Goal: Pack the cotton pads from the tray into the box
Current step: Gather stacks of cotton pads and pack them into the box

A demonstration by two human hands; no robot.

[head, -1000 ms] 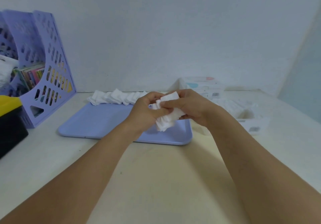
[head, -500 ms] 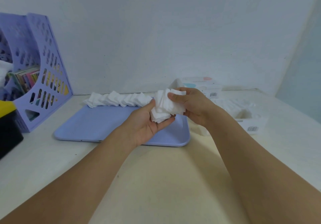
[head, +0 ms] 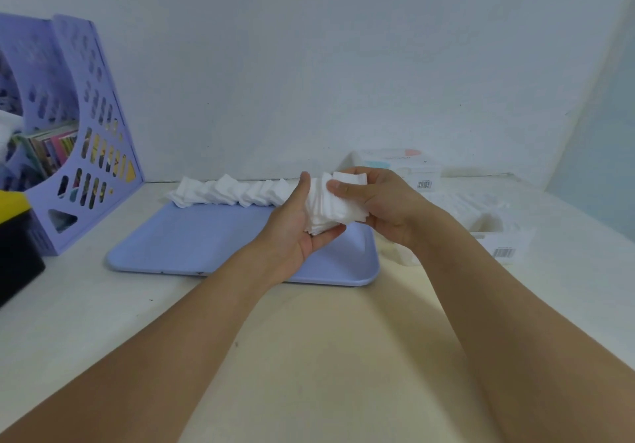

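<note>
Table (head: 326,356), pale, is carrying everything listed here; places are being given from the tray.

Tray (head: 206,246), lilac and shallow, is lying flat on the table, long axis running left to right.

Left hand (head: 295,233) is hovering over the tray's near right part, palm turned up and fingers curling under a stack of cotton pads (head: 330,209), cradling it from below.

Right hand (head: 381,205) is hovering over the tray's right edge, gripping the same stack from the right side, thumb pressing flat on the top pad. Both hands are holding the stack; neither is free.

Row of loose pads (head: 226,193) is lying along the tray's far edge, overlapping like fallen tiles, long axis parallel to that edge. These are not yet packed.

Box (head: 494,226), white with a barcode label, is sitting open on the table just right of the tray, pads already showing inside. How full it is cannot be told.

Relation governing the coming move: the box is lying to the right of the held stack, on the right hand's side, so the right hand is the nearer one and is probably carrying the stack across.

Second white box (head: 402,167) is standing beyond the tray's far right corner.

File holder (head: 79,154), lilac, with books inside, is standing left of the tray.
</note>
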